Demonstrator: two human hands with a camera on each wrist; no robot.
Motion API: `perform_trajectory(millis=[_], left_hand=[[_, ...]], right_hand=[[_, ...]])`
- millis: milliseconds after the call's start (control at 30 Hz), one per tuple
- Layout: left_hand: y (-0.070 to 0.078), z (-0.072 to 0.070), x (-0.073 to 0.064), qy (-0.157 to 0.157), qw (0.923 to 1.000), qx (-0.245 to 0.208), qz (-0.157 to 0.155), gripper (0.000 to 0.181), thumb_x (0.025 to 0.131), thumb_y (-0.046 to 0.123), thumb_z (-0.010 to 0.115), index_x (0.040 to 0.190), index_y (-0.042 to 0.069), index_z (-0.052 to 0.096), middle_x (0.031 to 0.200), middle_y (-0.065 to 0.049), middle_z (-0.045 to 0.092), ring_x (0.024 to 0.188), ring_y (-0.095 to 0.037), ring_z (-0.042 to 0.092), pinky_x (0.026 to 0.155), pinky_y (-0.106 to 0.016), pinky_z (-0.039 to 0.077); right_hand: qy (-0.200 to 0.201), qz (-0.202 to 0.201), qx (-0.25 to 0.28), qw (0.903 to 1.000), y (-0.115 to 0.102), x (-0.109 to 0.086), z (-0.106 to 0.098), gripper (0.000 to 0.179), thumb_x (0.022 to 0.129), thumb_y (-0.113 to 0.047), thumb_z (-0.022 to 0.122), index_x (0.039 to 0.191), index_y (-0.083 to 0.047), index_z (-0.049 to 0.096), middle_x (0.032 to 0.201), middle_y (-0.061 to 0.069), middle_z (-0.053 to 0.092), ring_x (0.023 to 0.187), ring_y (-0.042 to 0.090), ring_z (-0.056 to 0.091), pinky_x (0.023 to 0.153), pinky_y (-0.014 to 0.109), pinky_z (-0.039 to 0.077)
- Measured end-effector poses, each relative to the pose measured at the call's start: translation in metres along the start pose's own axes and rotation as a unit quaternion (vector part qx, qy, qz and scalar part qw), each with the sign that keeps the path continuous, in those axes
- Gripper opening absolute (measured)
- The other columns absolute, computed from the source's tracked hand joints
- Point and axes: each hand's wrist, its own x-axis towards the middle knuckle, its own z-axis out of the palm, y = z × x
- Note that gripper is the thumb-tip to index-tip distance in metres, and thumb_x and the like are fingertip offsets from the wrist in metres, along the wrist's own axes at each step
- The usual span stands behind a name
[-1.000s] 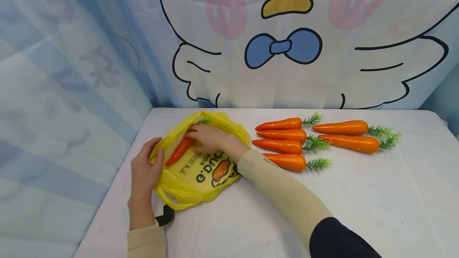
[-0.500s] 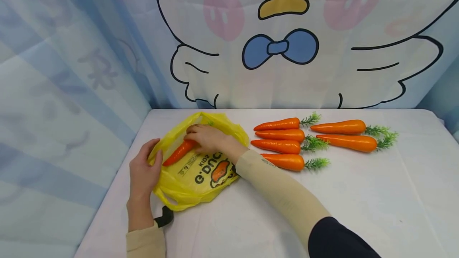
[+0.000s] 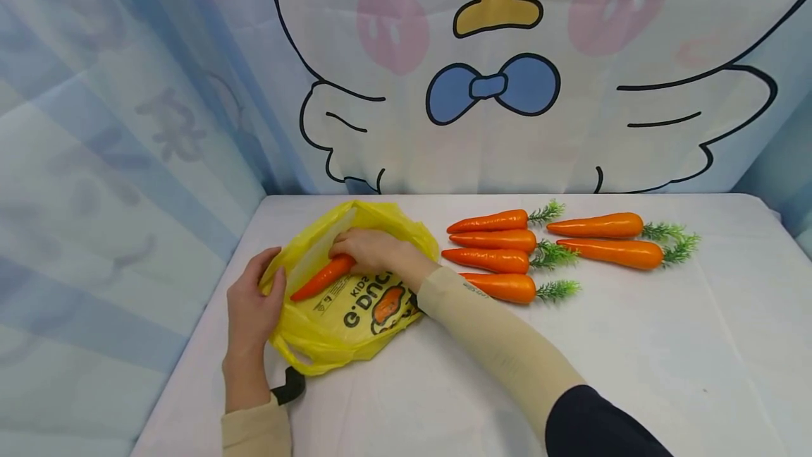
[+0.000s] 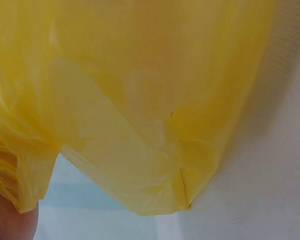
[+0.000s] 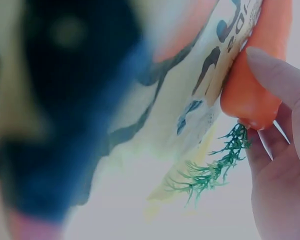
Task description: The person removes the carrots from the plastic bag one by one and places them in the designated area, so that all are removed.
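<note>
A yellow plastic bag (image 3: 317, 337) with printed letters and a duck picture lies at the left of the table, its mouth spread toward the back left. My left hand (image 3: 254, 302) pinches the bag's left rim between thumb and fingers; in the left wrist view the thin yellow film (image 4: 140, 100) fills most of the frame. Over the bag's mouth, my right hand (image 3: 368, 251) grips an orange carrot (image 3: 323, 278) by its thick end, its tip pointing down to the left. The right wrist view shows my thumb on the carrot (image 5: 260, 85) and its green leafy top (image 5: 215, 170) hanging free.
Right of the bag, several carrots (image 3: 495, 259) lie side by side with their leaves to the right. Two more carrots (image 3: 612, 252) rest farther right. A white cloth covers the table (image 3: 634, 344), and a printed curtain (image 3: 495, 147) hangs behind it.
My right hand and the carrot have shifted slightly toward me, and the carrot lies at a flatter angle. The left hand keeps its hold on the bag's rim.
</note>
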Motion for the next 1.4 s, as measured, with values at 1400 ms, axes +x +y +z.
perform_trajectory(millis=[1400], left_hand=[[0.001,0.001,-0.001,0.001,1.0,0.004,-0.002,0.035,0.102,0.012,0.059,0.137,0.008,0.058,0.137,-0.01,0.061,0.125,-0.028,0.056,0.107,-0.037,0.044]], right_hand=[[-0.012,0.002,0.008,0.9999,-0.02,-0.048,-0.036,0.042,0.096,-0.017,0.072,0.136,-0.013,0.062,0.136,0.001,0.06,0.127,0.019,0.05,0.112,0.028,0.035]])
